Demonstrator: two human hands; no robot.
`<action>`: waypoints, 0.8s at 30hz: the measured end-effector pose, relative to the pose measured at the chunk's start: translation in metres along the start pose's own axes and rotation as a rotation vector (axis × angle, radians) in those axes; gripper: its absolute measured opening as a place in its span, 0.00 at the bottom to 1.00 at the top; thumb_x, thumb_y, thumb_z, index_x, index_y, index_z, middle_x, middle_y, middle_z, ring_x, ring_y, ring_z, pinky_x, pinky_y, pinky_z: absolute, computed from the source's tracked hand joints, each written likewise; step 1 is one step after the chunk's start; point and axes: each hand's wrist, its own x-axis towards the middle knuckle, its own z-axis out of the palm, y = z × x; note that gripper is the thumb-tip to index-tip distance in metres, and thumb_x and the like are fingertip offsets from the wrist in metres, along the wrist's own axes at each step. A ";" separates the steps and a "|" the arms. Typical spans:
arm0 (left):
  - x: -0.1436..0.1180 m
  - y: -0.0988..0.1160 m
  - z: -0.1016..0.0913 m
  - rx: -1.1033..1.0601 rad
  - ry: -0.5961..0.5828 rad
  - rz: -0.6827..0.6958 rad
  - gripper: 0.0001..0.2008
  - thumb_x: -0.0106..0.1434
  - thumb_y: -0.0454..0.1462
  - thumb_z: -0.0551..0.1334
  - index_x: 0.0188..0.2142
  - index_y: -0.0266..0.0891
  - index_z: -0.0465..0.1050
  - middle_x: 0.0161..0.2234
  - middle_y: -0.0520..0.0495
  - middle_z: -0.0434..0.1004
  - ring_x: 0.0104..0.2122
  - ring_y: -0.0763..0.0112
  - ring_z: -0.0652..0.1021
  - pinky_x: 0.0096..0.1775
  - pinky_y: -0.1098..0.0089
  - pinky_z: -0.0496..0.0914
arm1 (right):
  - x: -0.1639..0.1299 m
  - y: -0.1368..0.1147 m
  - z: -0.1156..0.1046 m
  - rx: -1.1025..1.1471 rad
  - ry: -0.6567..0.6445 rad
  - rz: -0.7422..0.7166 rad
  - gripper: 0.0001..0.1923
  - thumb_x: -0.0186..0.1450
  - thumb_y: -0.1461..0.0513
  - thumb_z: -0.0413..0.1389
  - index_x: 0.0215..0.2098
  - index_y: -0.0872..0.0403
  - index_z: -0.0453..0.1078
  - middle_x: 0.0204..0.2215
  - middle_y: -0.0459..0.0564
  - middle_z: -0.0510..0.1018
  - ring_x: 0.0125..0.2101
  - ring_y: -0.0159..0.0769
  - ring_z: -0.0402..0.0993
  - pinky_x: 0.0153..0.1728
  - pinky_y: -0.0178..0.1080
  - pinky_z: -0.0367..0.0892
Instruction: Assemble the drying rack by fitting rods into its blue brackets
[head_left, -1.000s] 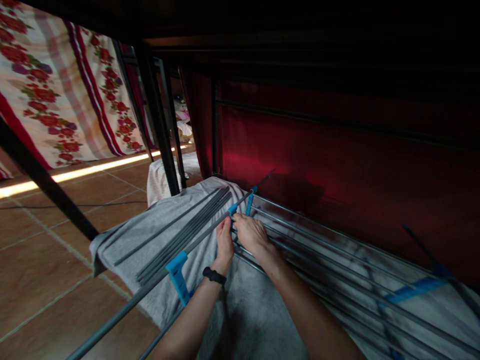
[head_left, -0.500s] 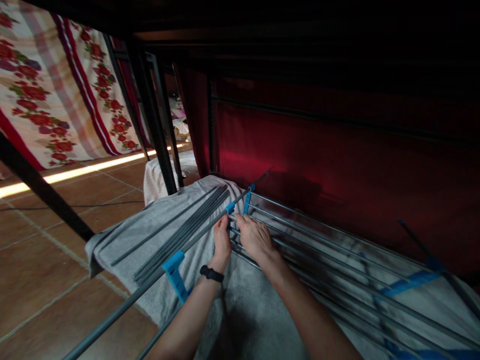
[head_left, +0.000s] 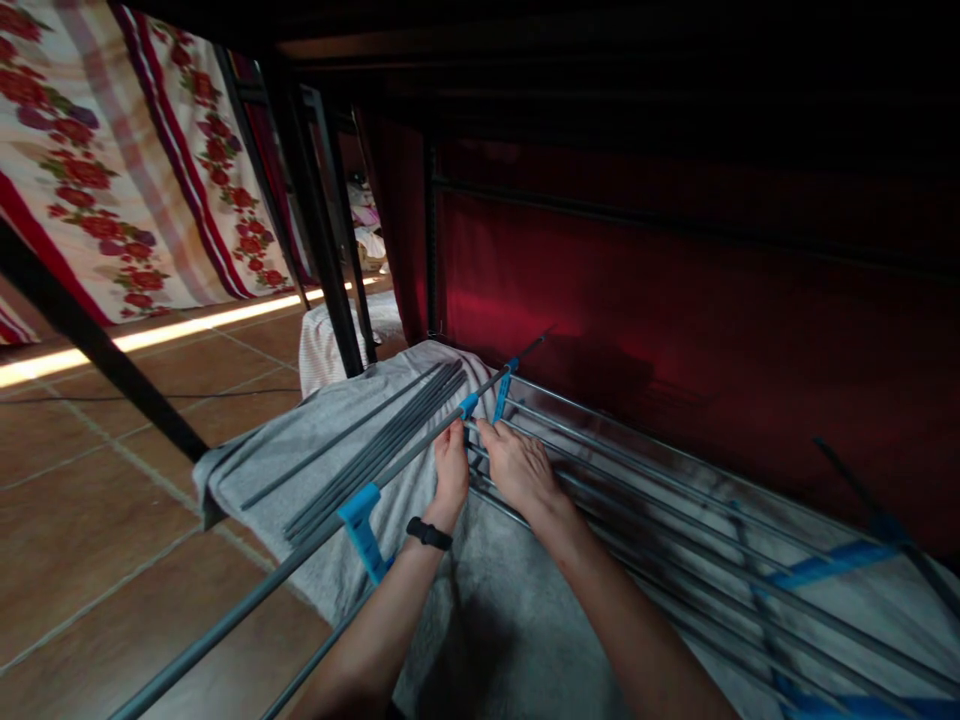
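Observation:
A partly assembled rack of grey metal rods (head_left: 645, 462) and blue plastic brackets lies across the bed. My left hand (head_left: 451, 468), with a black band on its wrist, closes round a blue bracket (head_left: 469, 404) on the long side pole (head_left: 277, 577); my fingers hide most of that bracket. Close by on the right, my right hand (head_left: 523, 468) grips a rod's end against the same bracket, its fingertips partly hidden. Beyond both hands is another blue bracket (head_left: 502, 396) with rods in it. A nearer blue bracket (head_left: 363, 530) hangs from the pole.
Several loose grey rods (head_left: 382, 445) lie left of the pole on the grey blanket (head_left: 330, 400). Dark bed posts (head_left: 97, 345) rise on the left, and a dark frame hangs low overhead. A red cloth (head_left: 525, 250) backs the bed. More blue brackets (head_left: 840, 565) are at right.
The whole view has shifted slightly, so the scene sits a little further right and higher. Both hands stay at the same bracket, with hardly any visible movement.

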 end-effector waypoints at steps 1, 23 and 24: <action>-0.001 0.001 0.000 0.021 -0.008 0.017 0.17 0.57 0.51 0.65 0.30 0.37 0.74 0.28 0.51 0.75 0.31 0.70 0.72 0.40 0.69 0.68 | -0.001 0.000 0.000 -0.005 0.000 -0.002 0.25 0.74 0.65 0.33 0.65 0.51 0.59 0.49 0.54 0.76 0.46 0.40 0.75 0.41 0.40 0.66; -0.055 0.012 -0.029 0.775 -0.229 0.818 0.16 0.69 0.35 0.57 0.55 0.39 0.66 0.50 0.38 0.71 0.54 0.57 0.70 0.56 0.53 0.65 | -0.036 0.024 -0.006 0.003 -0.019 0.099 0.13 0.75 0.57 0.43 0.50 0.50 0.66 0.46 0.49 0.78 0.44 0.36 0.75 0.37 0.37 0.61; -0.057 0.015 -0.028 0.820 -0.305 0.914 0.17 0.68 0.33 0.56 0.56 0.39 0.66 0.51 0.37 0.71 0.56 0.57 0.70 0.56 0.53 0.65 | -0.038 0.026 -0.006 -0.002 -0.020 0.097 0.13 0.75 0.57 0.43 0.50 0.50 0.66 0.46 0.49 0.78 0.44 0.36 0.75 0.36 0.37 0.60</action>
